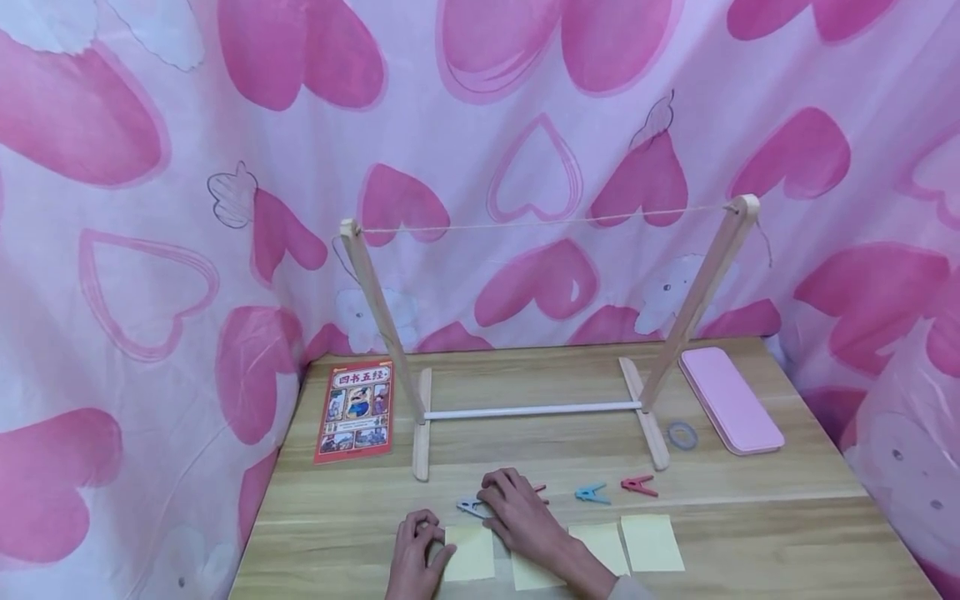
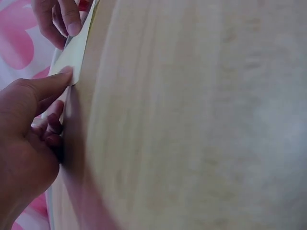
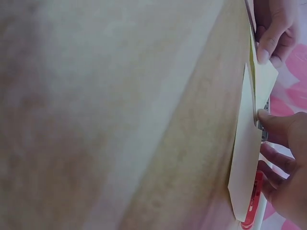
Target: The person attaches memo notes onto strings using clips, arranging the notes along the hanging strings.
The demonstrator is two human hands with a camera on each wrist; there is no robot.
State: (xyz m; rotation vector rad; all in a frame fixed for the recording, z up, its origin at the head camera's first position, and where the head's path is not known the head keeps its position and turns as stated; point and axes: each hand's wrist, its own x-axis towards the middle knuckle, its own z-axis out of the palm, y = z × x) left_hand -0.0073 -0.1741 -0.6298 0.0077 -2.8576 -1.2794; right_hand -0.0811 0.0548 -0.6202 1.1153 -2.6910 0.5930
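My left hand [image 1: 415,554] pinches the left edge of the leftmost pale yellow sticky note [image 1: 471,557], its thumb lying on the paper in the left wrist view. Just beyond that note, my right hand [image 1: 525,517] holds the handle end of a grey-blue clothespin [image 1: 468,506]; part of the clothespin is hidden under the fingers. The right thumb comes close to the note's far corner. A second sticky note [image 1: 531,575] lies partly beneath the right hand and wrist. Behind that hand, a red clothespin [image 1: 540,489] is mostly covered.
Two more sticky notes [image 1: 652,543] lie rightward, below a blue clothespin [image 1: 592,493] and another red clothespin [image 1: 639,485]. A wooden stand [image 1: 420,437] with a string [image 1: 540,222] rises behind. A red booklet [image 1: 356,412], grey ring [image 1: 682,435] and pink case [image 1: 731,400] flank it.
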